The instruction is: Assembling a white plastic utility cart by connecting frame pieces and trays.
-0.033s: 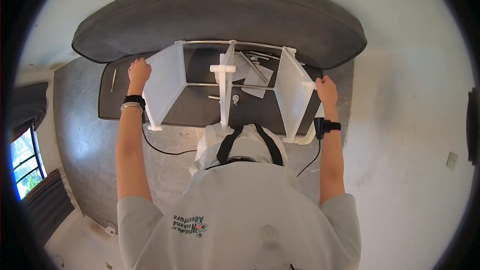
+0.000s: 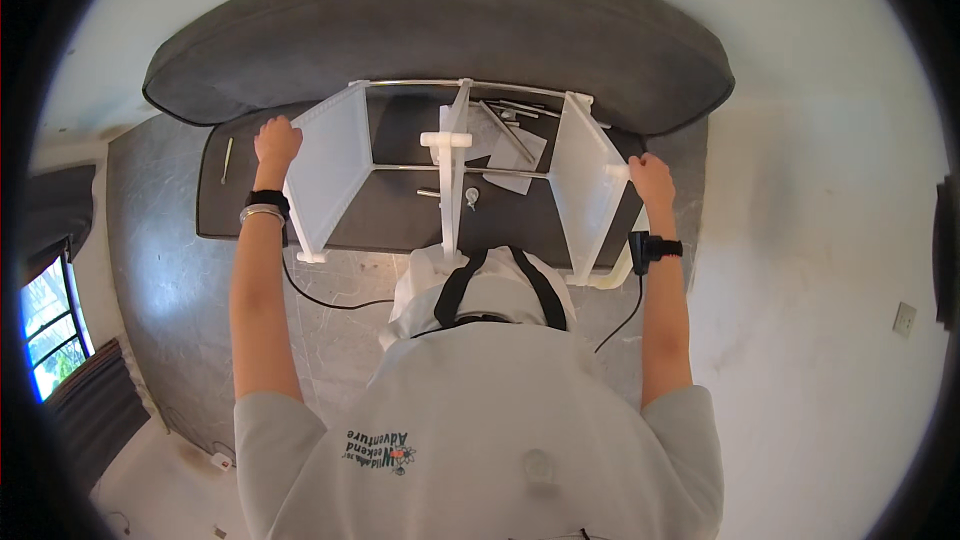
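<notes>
Left hand (image 2: 278, 143) and right hand (image 2: 653, 181) flank the rack (image 2: 329, 165), grips too hidden to tell; rods (image 2: 509, 133) lie between.

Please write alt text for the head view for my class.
A person's left hand and right hand hold opposite ends of a rack with three white panels joined by metal rods. It sits on a dark grey cushioned seat, with loose rods visible between two panels.
</notes>
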Available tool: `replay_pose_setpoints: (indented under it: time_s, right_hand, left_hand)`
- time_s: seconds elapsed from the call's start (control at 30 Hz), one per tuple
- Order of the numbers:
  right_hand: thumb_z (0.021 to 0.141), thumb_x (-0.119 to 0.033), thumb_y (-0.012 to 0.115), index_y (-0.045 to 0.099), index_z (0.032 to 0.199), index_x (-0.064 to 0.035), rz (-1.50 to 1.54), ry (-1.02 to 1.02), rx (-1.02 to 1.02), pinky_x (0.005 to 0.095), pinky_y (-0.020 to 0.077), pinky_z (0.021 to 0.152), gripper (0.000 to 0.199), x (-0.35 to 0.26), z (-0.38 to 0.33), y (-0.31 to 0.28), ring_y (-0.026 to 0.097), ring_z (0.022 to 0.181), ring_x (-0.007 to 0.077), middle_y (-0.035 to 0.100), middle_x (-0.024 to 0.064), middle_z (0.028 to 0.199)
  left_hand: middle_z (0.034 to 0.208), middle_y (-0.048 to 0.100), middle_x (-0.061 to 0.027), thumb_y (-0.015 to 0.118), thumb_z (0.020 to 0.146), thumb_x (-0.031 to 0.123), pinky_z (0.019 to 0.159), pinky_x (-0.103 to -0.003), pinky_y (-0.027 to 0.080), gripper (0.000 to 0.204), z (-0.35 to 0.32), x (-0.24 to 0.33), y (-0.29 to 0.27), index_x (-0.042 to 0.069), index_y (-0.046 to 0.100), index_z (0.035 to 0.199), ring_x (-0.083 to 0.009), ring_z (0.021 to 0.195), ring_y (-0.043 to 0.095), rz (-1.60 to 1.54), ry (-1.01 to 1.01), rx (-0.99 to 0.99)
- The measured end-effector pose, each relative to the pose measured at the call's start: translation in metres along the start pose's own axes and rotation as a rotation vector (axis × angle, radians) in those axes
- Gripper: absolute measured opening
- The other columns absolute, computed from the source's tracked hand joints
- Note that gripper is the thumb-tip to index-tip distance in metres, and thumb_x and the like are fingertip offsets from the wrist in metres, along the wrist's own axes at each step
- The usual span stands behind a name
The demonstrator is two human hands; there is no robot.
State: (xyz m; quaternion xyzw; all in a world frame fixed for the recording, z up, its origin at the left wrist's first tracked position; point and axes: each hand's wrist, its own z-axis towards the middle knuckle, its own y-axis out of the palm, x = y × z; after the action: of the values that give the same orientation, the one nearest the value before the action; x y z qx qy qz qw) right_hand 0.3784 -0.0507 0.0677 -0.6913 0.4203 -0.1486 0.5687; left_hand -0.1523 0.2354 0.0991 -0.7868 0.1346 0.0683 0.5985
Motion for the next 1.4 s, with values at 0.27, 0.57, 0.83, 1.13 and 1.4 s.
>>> replay_pose_setpoints:
  time_s: [0.27, 0.57, 0.83, 1.13, 1.4]
  right_hand:
    - [0.081, -0.045, 0.040, 0.063, 0.093, -0.0041, -0.208, -0.101, -0.146, 0.0457, 0.0424, 0.082, 0.049, -0.003, 0.002, 0.001, 0.056, 0.094, 0.0381, 0.061, 0.0194, 0.096]
    - [0.078, -0.050, 0.043, 0.066, 0.088, -0.0062, -0.243, 0.011, -0.596, 0.0367, 0.0464, 0.074, 0.051, -0.041, -0.002, -0.010, 0.064, 0.074, 0.0236, 0.065, 0.0106, 0.074]
    - [0.074, -0.045, 0.049, 0.064, 0.096, -0.0017, -0.223, -0.019, -0.529, 0.0362, 0.0460, 0.076, 0.050, -0.020, -0.002, 0.010, 0.064, 0.078, 0.0249, 0.065, 0.0143, 0.087]
    - [0.074, -0.041, 0.049, 0.063, 0.097, -0.0007, -0.261, 0.098, -0.510, 0.0398, 0.0450, 0.081, 0.049, -0.030, -0.030, 0.007, 0.061, 0.090, 0.0306, 0.063, 0.0176, 0.097]
    - [0.076, -0.041, 0.046, 0.065, 0.092, -0.0036, -0.229, 0.029, -0.287, 0.0425, 0.0446, 0.081, 0.045, -0.015, -0.066, -0.005, 0.058, 0.093, 0.0361, 0.062, 0.0203, 0.096]
  left_hand:
    - [0.109, 0.058, -0.0182, 0.052, 0.074, 0.038, 0.087, -0.044, 0.043, 0.048, 0.010, -0.012, 0.012, 0.004, 0.057, 0.108, -0.0340, 0.105, 0.054, -0.192, -0.141, -0.235]
    - [0.110, 0.059, -0.0165, 0.054, 0.072, 0.032, 0.087, -0.041, 0.044, 0.044, -0.004, -0.013, 0.012, 0.006, 0.059, 0.107, -0.0332, 0.105, 0.055, -0.175, -0.120, -0.304]
    - [0.108, 0.060, -0.0159, 0.061, 0.069, 0.035, 0.086, -0.041, 0.045, 0.046, -0.010, -0.031, 0.027, 0.007, 0.060, 0.105, -0.0330, 0.101, 0.056, -0.235, -0.170, -0.304]
    - [0.099, 0.062, -0.0170, 0.062, 0.072, 0.041, 0.079, -0.042, 0.047, 0.043, -0.036, -0.041, 0.023, 0.006, 0.062, 0.097, -0.0344, 0.094, 0.059, -0.247, -0.096, -0.270]
    - [0.087, 0.063, -0.0172, 0.059, 0.075, 0.041, 0.073, -0.045, 0.048, 0.037, -0.073, -0.053, 0.030, 0.007, 0.064, 0.089, -0.0371, 0.085, 0.060, -0.287, -0.092, -0.106]
